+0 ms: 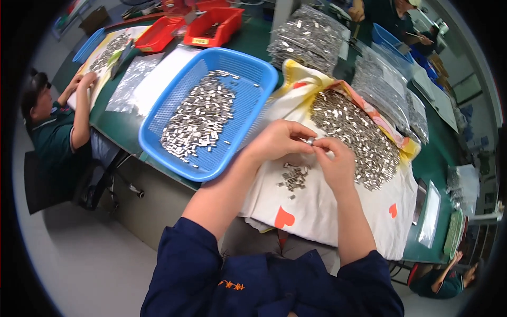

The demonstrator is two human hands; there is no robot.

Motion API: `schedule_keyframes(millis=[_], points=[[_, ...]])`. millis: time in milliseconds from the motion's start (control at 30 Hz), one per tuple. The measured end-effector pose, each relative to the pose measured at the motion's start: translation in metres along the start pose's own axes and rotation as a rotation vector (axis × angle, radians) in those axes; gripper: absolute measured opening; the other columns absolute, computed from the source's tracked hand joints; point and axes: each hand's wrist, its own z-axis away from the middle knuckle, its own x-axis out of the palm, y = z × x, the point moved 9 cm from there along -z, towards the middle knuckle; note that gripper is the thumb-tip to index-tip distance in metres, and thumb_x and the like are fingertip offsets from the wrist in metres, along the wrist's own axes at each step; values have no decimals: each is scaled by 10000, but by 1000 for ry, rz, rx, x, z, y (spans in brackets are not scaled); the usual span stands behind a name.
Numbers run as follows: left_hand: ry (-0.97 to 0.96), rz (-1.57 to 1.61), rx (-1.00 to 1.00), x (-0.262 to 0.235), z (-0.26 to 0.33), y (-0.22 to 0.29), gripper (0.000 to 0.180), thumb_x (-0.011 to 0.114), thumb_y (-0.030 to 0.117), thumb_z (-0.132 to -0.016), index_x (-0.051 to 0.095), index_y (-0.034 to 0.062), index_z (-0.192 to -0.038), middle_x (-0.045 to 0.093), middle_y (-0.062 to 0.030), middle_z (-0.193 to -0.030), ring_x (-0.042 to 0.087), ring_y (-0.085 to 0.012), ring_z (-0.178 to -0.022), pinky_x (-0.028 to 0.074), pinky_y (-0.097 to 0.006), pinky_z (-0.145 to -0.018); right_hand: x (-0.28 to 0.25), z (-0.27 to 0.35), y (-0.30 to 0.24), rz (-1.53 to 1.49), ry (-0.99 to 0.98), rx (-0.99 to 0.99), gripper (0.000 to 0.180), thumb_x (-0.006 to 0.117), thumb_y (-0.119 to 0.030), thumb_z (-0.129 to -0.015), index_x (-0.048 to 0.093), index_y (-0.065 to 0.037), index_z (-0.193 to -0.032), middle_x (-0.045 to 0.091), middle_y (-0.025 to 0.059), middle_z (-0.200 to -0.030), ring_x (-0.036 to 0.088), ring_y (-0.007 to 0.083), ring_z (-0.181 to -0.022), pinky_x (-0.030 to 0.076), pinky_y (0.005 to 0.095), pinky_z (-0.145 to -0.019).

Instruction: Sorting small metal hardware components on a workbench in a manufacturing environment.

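My left hand (280, 140) and my right hand (336, 161) meet over a white cloth (338, 222) printed with red hearts. Fingertips of both are pinched round one small silvery metal piece (311, 141), mostly covered by the fingers. Just below the hands lies a small loose heap of metal pieces (294, 178) on the cloth. A much larger pile of the same small rectangular pieces (364, 142) spreads to the right, beside my right hand. At my left forearm stands a blue plastic basket (242, 113) with many more pieces on its bottom.
Clear bags packed with metal pieces (306, 39) are stacked behind the cloth; more bags (377, 79) lie to the right. Red bins (214, 29) stand at the back left. Co-workers sit at the left (58, 127), far right and lower right of the green table (119, 129).
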Motion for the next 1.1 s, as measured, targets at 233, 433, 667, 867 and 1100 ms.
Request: schedule_keyframes(millis=[233,433,667,867,1100], points=[[-38,-113,92,0,2,13,359,728,122,-680,617,-4,-997,634,-52,-848,565,-82,-747,466,-219,-676,3,4,33,-281,-105,244,69,603,6,-737,607,10,-807,597,22,-747,530,81,-676,426,211,-643],[-132,-85,138,7,8,16,327,722,135,-680,629,4,-965,626,-35,-800,550,-82,-705,460,-216,-650,8,1,35,-277,-167,249,76,612,10,-733,577,-11,-796,558,3,-708,492,61,-651,393,192,-606],[-201,-102,80,23,12,1,339,731,131,-661,624,4,-957,632,-42,-811,576,-81,-735,474,-213,-661,1,20,48,-65,-243,246,122,547,-40,-781,584,17,-883,588,71,-805,547,156,-732,431,253,-669],[109,39,130,-3,-12,3,347,708,140,-696,604,-9,-991,632,-63,-861,576,-97,-783,469,-228,-715,31,56,5,366,-296,-110,407,505,-93,-767,464,37,-1151,421,217,-1229,381,353,-1156,289,390,-983],[125,-62,41,-24,8,-5,367,701,172,-710,604,7,-1023,631,-74,-899,583,-109,-802,475,-240,-723,66,69,-45,280,-471,-292,477,557,-133,-780,402,42,-1196,377,207,-1276,335,334,-1209,276,385,-1007]])
